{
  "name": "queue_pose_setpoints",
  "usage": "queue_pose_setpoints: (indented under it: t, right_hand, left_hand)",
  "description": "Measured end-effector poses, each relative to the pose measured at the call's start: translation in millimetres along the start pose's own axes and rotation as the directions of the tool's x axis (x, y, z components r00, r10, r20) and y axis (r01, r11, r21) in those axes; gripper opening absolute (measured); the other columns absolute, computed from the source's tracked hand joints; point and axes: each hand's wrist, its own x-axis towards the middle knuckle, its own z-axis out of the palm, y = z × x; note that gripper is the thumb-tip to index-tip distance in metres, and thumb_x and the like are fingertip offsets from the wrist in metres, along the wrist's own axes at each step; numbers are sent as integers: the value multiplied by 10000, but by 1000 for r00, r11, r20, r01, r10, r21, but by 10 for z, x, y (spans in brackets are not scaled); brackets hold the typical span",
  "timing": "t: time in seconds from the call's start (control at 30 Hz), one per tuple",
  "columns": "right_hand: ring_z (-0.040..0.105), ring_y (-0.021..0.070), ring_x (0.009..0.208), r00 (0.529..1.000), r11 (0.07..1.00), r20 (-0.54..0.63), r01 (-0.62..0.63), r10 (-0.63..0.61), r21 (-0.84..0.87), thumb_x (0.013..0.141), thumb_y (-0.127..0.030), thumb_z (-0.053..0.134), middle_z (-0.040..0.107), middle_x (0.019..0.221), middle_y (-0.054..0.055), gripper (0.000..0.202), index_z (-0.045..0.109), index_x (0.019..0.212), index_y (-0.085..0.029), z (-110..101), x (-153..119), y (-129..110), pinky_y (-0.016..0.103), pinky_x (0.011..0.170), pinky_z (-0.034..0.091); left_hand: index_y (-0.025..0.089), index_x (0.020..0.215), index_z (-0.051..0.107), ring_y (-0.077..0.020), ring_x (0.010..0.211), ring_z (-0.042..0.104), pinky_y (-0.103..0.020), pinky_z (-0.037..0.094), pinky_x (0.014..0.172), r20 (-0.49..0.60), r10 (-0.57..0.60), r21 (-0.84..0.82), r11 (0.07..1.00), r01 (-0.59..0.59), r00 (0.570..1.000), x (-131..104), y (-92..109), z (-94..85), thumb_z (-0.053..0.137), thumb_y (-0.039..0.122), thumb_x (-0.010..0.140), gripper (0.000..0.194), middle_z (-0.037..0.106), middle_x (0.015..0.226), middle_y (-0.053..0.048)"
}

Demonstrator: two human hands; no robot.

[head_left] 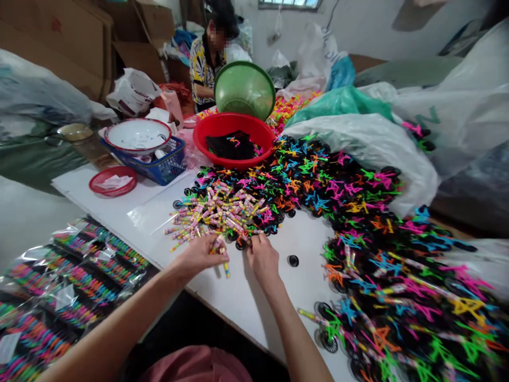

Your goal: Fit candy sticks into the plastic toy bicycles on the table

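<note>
My left hand (203, 253) is closed around a few small pink-and-yellow patterned tubes (221, 253), whose ends stick out beyond the fingers. My right hand (263, 257) rests at the near edge of the heap, its fingers bent together; what they pinch, if anything, is hidden. Just beyond both hands lies a heap of similar tubes (222, 209) on the white table (296, 297). Behind it spreads a long pile of small plastic toy bicycles (314, 175) with black wheels and bright frames. One loose black wheel (293, 260) lies to the right of my right hand.
A red basin (202, 140) holds black pieces, with a green basin (244, 90) tilted behind it. On the left are a white enamel bowl (135, 130), a blue basket (167, 167), a red basket (101, 187) and packed bags (75, 281). A co-worker (207, 63) sits opposite.
</note>
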Motion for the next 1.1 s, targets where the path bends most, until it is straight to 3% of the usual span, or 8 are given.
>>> queue_pose_setpoints:
  t: [0.13,0.23,0.33,0.53,0.8,0.9,1.0,1.1]
  right_hand:
    - [585,183,828,988,991,93,-122,126,-54,862,-210,456,579,1000,78,131,572,916,-181,-72,-8,-67,260,573,373]
    - [589,159,721,983,988,104,-150,154,-41,884,-300,448,584,907,36,149,565,893,-208,-204,-85,-15,259,561,370]
    - [587,167,779,994,987,43,-98,104,-125,874,-193,448,569,932,55,133,552,957,-193,-266,15,-44,251,570,385]
    - [577,203,803,998,953,58,49,-33,-298,838,-20,378,550,965,113,260,593,928,-135,-248,382,-145,265,560,415]
    - [557,157,822,931,932,53,357,-361,59,873,-169,480,576,887,31,221,598,1033,-265,-535,-416,230,229,636,421]
    - [564,138,749,991,913,27,113,-134,392,851,-185,497,582,872,30,242,580,1074,-233,-551,-606,306,228,645,444]
    - [551,121,626,976,716,176,-215,130,664,779,-231,568,579,761,-8,301,543,1077,-200,-489,-625,298,220,580,459]
    - [547,117,607,952,679,287,-282,110,677,706,-181,591,592,797,-13,450,497,1146,-193,-408,-591,219,234,578,460]
  left_hand:
    - [144,941,563,-57,533,484,-172,400,504,-34,-272,-614,765,194,962,-108,-333,165,669,272,731,268,537,667,23]
    - [161,982,538,-74,641,566,-191,465,592,-17,-318,-794,581,180,948,-81,-430,329,657,162,738,272,583,765,3]
    - [130,952,541,-81,636,596,-165,459,574,57,-269,-777,593,212,961,-57,-432,429,667,86,701,284,628,787,-37]
    - [106,975,534,-139,543,614,-198,436,467,121,-203,-657,717,232,972,-42,-409,421,635,272,767,285,654,703,-81]
    - [103,885,593,-140,615,628,-217,471,546,367,-267,-673,585,453,891,184,-477,504,626,276,781,205,644,744,-68]
    - [119,852,597,-78,583,583,-161,432,524,328,-229,-661,638,396,917,214,-486,650,715,185,703,201,634,753,-38]
    - [125,874,605,-122,676,609,-231,485,615,294,-162,-666,673,323,942,164,-494,763,721,231,706,230,640,819,-60]
    - [128,912,618,-162,696,618,-346,512,678,366,-156,-645,668,371,918,54,-554,785,701,297,724,266,639,824,-74]
